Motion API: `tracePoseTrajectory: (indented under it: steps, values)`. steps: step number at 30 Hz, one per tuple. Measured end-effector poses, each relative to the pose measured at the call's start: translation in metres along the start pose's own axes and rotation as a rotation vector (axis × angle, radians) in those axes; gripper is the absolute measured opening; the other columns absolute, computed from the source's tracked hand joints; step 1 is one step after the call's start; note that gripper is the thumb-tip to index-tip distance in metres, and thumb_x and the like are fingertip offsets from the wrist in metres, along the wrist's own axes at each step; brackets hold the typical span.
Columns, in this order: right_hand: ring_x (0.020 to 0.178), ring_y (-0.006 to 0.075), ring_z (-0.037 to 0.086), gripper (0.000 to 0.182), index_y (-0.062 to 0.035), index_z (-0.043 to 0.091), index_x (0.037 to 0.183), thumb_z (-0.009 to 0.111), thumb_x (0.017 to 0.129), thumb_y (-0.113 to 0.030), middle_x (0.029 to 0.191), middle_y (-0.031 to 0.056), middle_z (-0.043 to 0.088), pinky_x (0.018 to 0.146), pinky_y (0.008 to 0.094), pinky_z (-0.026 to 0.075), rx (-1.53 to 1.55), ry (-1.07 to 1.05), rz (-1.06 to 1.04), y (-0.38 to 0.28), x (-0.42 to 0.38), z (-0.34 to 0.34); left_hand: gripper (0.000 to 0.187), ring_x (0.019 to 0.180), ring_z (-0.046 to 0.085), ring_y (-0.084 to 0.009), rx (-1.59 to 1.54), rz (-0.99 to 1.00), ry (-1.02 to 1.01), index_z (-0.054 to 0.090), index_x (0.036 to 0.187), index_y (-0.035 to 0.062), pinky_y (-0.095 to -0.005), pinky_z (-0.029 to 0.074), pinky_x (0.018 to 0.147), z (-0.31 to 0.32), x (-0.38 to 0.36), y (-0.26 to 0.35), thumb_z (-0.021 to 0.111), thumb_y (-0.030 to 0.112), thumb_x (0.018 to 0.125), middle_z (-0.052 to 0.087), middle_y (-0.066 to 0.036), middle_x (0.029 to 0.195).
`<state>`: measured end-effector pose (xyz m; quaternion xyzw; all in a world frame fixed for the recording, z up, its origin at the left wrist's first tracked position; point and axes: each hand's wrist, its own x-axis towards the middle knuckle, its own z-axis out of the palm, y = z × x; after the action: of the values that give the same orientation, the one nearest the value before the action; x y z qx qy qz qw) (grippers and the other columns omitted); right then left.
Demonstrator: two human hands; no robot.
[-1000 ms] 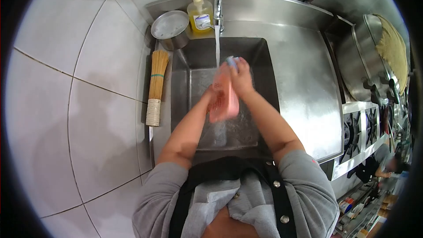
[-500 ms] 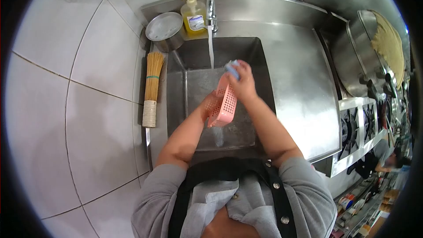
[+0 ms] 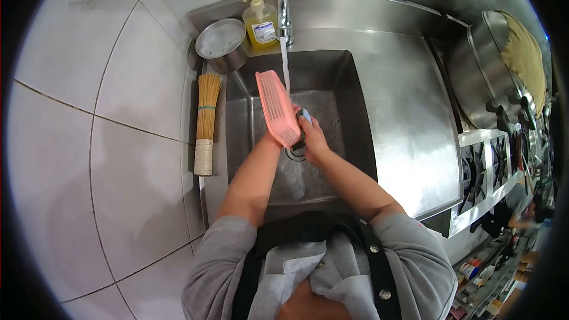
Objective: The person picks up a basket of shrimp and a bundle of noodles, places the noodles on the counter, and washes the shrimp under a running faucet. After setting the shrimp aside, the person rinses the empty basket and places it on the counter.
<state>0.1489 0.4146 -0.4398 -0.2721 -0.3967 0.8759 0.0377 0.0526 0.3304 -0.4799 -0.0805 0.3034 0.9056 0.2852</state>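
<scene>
A pink perforated plastic basket is tilted over the metal sink, beside the stream of running water. My left hand holds it from beneath, with most of the fingers hidden behind the basket. On the basket's right side, my right hand is closed on a light blue and dark sponge. Water falls from the faucet into the sink, and the drain shows below the hands.
A straw whisk lies on the left ledge. Behind it are a metal pot and a yellow soap bottle. A steel counter, large pots and a stove are at the right. A person is farther off.
The basket has moved left and up and turned, now showing its slotted side. My right hand has moved down with the sponge, from the basket's top to its lower right side.
</scene>
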Motion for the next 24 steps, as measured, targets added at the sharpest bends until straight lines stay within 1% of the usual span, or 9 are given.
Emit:
tracePoseTrajectory:
  steps: [1, 5, 8, 9, 12, 16, 20, 21, 24]
  values:
    - [0.115, 0.0227, 0.043, 0.069, 0.0011, 0.025, 0.137, 0.058, 0.087, -0.033, 0.128, 0.0138, 0.042, 0.100, 0.0350, 0.033, 0.088, 0.008, 0.048, 0.005, -0.006, 0.002, 0.039, 0.093, 0.061, -0.0214, 0.041, -0.107, 0.065, 0.051, 0.119, 0.0079, -0.0325, 0.051, 0.077, -0.013, 0.008, 0.004, 0.056, 0.030, 0.088, 0.059, -0.012, 0.112]
    - [0.123, 0.0365, 0.032, 0.067, -0.0034, 0.027, 0.136, 0.061, 0.084, -0.029, 0.135, 0.0226, 0.029, 0.102, 0.0431, 0.029, -0.644, 0.207, -0.474, 0.017, -0.015, 0.019, 0.036, 0.092, 0.060, -0.0204, 0.248, -0.060, 0.197, 0.053, 0.115, 0.0102, -0.0321, 0.051, 0.076, -0.021, 0.044, -0.013, 0.051, 0.036, 0.090, 0.060, -0.008, 0.107]
    - [0.121, 0.0446, 0.031, 0.062, -0.0126, 0.039, 0.132, 0.067, 0.077, -0.021, 0.134, 0.0263, 0.026, 0.101, 0.0492, 0.028, -1.061, 0.168, -0.925, -0.011, -0.012, 0.034, 0.035, 0.088, 0.060, -0.0199, -0.049, -0.106, 0.033, 0.052, 0.115, 0.0123, -0.0317, 0.051, 0.073, -0.002, 0.040, -0.014, 0.050, 0.037, 0.091, 0.059, -0.006, 0.102]
    - [0.115, 0.0443, 0.039, 0.049, -0.0141, 0.053, 0.120, 0.069, 0.074, -0.022, 0.128, 0.0241, 0.036, 0.098, 0.0482, 0.033, -1.046, 0.157, -1.030, -0.021, -0.003, 0.038, 0.034, 0.086, 0.060, -0.0197, -0.166, -0.140, -0.050, 0.052, 0.115, 0.0130, -0.0315, 0.051, 0.072, 0.007, 0.034, -0.009, 0.049, 0.037, 0.092, 0.059, -0.006, 0.101]
    - [0.109, 0.0388, 0.048, 0.037, -0.0089, 0.062, 0.107, 0.070, 0.074, -0.023, 0.119, 0.0197, 0.048, 0.093, 0.0429, 0.039, -1.103, -0.011, -1.067, -0.056, 0.013, 0.057, 0.033, 0.082, 0.060, -0.0192, -0.327, -0.188, -0.212, 0.051, 0.115, 0.0151, -0.0311, 0.051, 0.070, 0.032, 0.014, -0.002, 0.047, 0.038, 0.092, 0.059, -0.004, 0.096]
    - [0.107, 0.0315, 0.052, 0.033, -0.0060, 0.067, 0.098, 0.065, 0.077, -0.031, 0.112, 0.0190, 0.054, 0.091, 0.0372, 0.042, -0.948, -0.065, -0.601, -0.060, 0.075, 0.057, 0.031, 0.081, 0.058, -0.0177, -0.231, -0.078, -0.255, 0.049, 0.116, 0.0170, -0.0296, 0.050, 0.069, 0.033, 0.002, -0.012, 0.047, 0.038, 0.093, 0.058, -0.002, 0.093]
    - [0.106, 0.0307, 0.054, 0.049, -0.0009, 0.054, 0.119, 0.059, 0.081, -0.032, 0.111, 0.0217, 0.055, 0.089, 0.0372, 0.043, -0.846, 0.089, -0.443, -0.034, 0.085, 0.040, 0.033, 0.094, 0.053, -0.0141, -0.122, 0.141, -0.215, 0.047, 0.120, 0.0154, -0.0286, 0.048, 0.076, 0.039, 0.011, -0.014, 0.049, 0.035, 0.093, 0.053, -0.003, 0.102]
    - [0.104, 0.0314, 0.055, 0.058, 0.0026, 0.044, 0.126, 0.057, 0.082, -0.032, 0.112, 0.0240, 0.055, 0.086, 0.0367, 0.045, -0.696, -0.055, -0.310, -0.035, 0.076, 0.041, 0.034, 0.092, 0.055, -0.0155, 0.036, 0.203, -0.229, 0.050, 0.116, 0.0166, -0.0315, 0.047, 0.078, 0.027, 0.017, -0.009, 0.044, 0.042, 0.093, 0.055, 0.000, 0.104]
    - [0.111, 0.0243, 0.051, 0.059, 0.0028, 0.041, 0.130, 0.059, 0.085, -0.031, 0.121, 0.0185, 0.052, 0.091, 0.0335, 0.041, -0.716, -0.204, -0.104, -0.050, 0.038, 0.062, 0.032, 0.087, 0.055, -0.0164, -0.028, 0.026, -0.005, 0.051, 0.113, 0.0162, -0.0327, 0.047, 0.078, -0.014, 0.028, 0.009, 0.045, 0.041, 0.093, 0.055, 0.000, 0.100]
